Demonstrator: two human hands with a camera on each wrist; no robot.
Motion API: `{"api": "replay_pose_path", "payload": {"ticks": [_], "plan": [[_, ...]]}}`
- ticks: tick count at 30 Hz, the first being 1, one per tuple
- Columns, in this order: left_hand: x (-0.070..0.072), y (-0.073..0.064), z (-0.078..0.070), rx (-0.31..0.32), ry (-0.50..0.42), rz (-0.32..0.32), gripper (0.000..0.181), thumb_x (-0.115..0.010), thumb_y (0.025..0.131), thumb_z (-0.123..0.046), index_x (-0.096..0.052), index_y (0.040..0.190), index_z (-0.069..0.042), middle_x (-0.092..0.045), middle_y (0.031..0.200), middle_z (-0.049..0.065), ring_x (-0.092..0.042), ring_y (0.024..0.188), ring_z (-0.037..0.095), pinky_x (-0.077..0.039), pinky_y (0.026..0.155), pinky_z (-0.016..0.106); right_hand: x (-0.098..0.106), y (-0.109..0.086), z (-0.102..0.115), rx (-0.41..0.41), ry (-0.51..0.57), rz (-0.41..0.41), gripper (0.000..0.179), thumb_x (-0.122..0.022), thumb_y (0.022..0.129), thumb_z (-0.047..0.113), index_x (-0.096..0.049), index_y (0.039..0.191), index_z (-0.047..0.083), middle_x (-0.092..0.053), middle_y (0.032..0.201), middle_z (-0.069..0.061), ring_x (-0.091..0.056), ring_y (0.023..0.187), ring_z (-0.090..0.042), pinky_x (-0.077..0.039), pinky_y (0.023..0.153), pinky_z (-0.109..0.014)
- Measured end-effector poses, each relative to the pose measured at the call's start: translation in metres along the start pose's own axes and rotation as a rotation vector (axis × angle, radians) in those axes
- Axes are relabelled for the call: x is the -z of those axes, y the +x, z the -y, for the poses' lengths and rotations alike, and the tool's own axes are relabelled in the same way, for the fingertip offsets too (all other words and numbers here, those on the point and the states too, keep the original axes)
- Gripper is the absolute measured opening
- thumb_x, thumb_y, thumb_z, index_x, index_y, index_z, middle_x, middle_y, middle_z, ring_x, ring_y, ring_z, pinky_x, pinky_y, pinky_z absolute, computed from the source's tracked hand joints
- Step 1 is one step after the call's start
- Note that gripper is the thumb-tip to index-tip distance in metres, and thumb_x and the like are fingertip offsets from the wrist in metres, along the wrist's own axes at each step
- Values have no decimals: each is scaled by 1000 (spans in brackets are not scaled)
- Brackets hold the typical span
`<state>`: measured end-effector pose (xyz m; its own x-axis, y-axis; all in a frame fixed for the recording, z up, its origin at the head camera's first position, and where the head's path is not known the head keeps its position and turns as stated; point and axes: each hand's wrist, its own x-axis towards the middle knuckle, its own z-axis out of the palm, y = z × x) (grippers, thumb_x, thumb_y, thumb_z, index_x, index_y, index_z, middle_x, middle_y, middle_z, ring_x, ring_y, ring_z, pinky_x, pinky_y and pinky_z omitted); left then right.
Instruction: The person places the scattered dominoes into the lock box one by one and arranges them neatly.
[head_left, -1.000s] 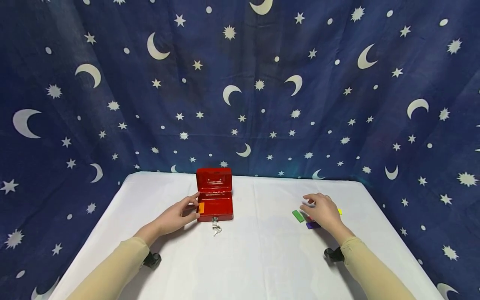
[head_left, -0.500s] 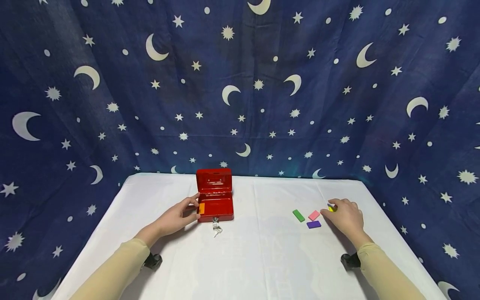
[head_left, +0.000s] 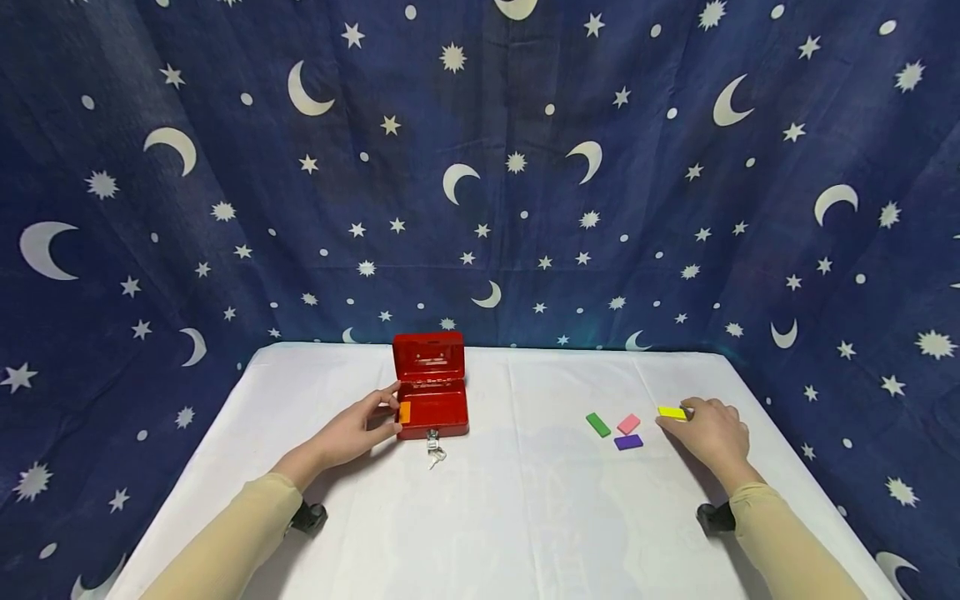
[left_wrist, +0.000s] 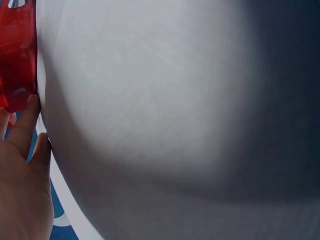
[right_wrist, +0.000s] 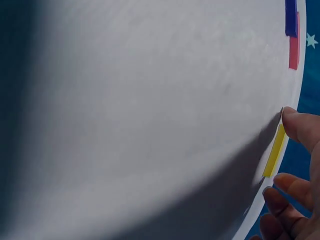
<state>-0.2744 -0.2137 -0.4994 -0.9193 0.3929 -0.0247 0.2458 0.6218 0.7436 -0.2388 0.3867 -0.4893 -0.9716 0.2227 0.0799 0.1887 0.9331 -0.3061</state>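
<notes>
At the left stands a small red metal cash box (head_left: 442,407) with its lid raised, an orange block (head_left: 405,412) inside against its left wall. My left hand (head_left: 343,435) rests at the box's left side, fingers fairly straight and touching it. To the right, a yellow block (head_left: 671,412) lies on the white table, partly hidden by my right hand (head_left: 714,437). In the right wrist view, the thumb is beyond one end of the yellow block (right_wrist: 274,151) and the fingers are near the other; a gap shows, so nothing is gripped.
Green (head_left: 597,424), pink (head_left: 628,424) and purple (head_left: 628,442) blocks lie close together left of my right hand. Keys (head_left: 436,457) hang from the box's front lock. A dark blue curtain (head_left: 517,233) with moons and stars stands behind the table (head_left: 517,517).
My right hand has moved right, from above the pink and purple blocks to the yellow one, uncovering them. My left hand has stayed at the box.
</notes>
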Motion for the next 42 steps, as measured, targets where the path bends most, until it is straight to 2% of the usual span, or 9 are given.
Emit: {"api": "replay_pose_path", "payload": {"ticks": [5, 13, 21, 27, 34, 42], "plan": [[0, 0, 2, 11, 11, 0, 38, -70, 95, -45, -54, 124, -26, -31, 165, -9, -45, 143, 26, -30, 114, 65, 0, -1, -3, -51, -14, 25, 78, -75, 85, 55, -60, 125, -10, -58, 112, -34, -49, 102, -51, -42, 83, -64], [1, 1, 1, -10, 5, -2, 38, -70, 95, -45, -54, 123, -26, -31, 165, -9, -45, 142, 25, -29, 116, 63, -2, 1, 0, -63, -27, 0, 79, -74, 85, 58, -61, 119, -11, -60, 106, -32, -51, 98, -50, -42, 81, -62], [0, 2, -2, -13, -8, -1, 33, -70, 97, -38, -54, 122, -24, -30, 166, -9, -48, 140, 27, -31, 115, 62, -3, 4, 0, -82, -15, -5, 67, -74, 87, 49, -62, 114, -10, -61, 101, -29, -50, 96, -49, -42, 80, -62], [1, 2, -2, 15, -1, -2, 36, -72, 95, -42, -54, 123, -27, -31, 165, -9, -44, 144, 27, -30, 115, 63, -5, 6, 2, -77, 19, 3, 63, -72, 89, 43, -59, 119, -11, -60, 106, -31, -49, 99, -49, -41, 83, -64], [1, 3, 0, 7, 8, 0, 38, -70, 95, -46, -53, 123, -27, -30, 166, -8, -44, 144, 26, -31, 114, 63, -7, 6, 1, -50, 94, 24, 59, -69, 93, 37, -58, 132, -5, -57, 117, -34, -47, 105, -51, -40, 87, -65], [1, 2, -1, 5, 14, -4, 37, -70, 96, -43, -54, 124, -25, -30, 165, -9, -44, 143, 25, -30, 115, 62, -6, 6, -3, -89, 199, 57, 71, -73, 91, 42, -52, 135, -9, -56, 116, -31, -42, 112, -54, -30, 92, -71]]}}
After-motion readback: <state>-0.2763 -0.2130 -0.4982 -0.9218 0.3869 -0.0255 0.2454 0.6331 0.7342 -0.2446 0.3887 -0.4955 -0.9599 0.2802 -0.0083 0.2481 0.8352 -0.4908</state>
